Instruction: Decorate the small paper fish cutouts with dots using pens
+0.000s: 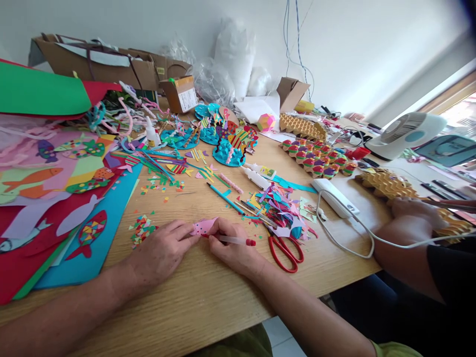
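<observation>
Scissors (273,252) lie on the table (178,302) beside the right hand (235,248), glue bottles (256,177) behind.

A wood-grain desk (178,302), crowded toward its back edge.
Along the left edge lies a stack of coloured sheets (82,270); red-handled scissors (273,250) rest near the front edge, beside a heap of paper scraps (284,208). Confetti-like snippets (142,231) (many triangular) lie nearer the left edge; a painted egg carton (316,158) sits toward the back.
</observation>
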